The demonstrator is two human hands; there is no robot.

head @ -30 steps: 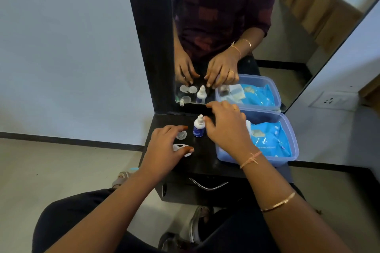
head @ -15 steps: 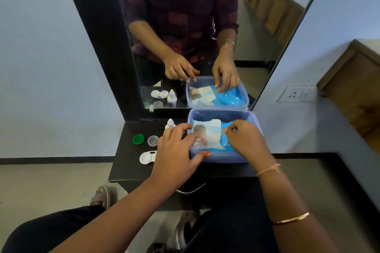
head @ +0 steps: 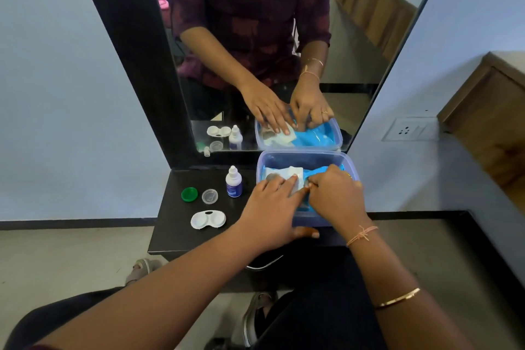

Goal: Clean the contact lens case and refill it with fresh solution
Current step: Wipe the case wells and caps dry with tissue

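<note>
White lens case [head: 208,219] lay on the black surface [head: 170,224], wells up, long axis running 9 to 3 o'clock, apart from both hands. Green cap [head: 189,194] at its 11 o'clock, clear cap [head: 210,196] at 12. Solution bottle [head: 233,182] upright at 1 o'clock, nozzle up. Left hand [head: 272,207] pressed straight fingers on white packet [head: 295,172] in blue tub [head: 304,156]. Right hand [head: 335,196], fingers curled, pinched the packet's 3 o'clock edge.
</note>
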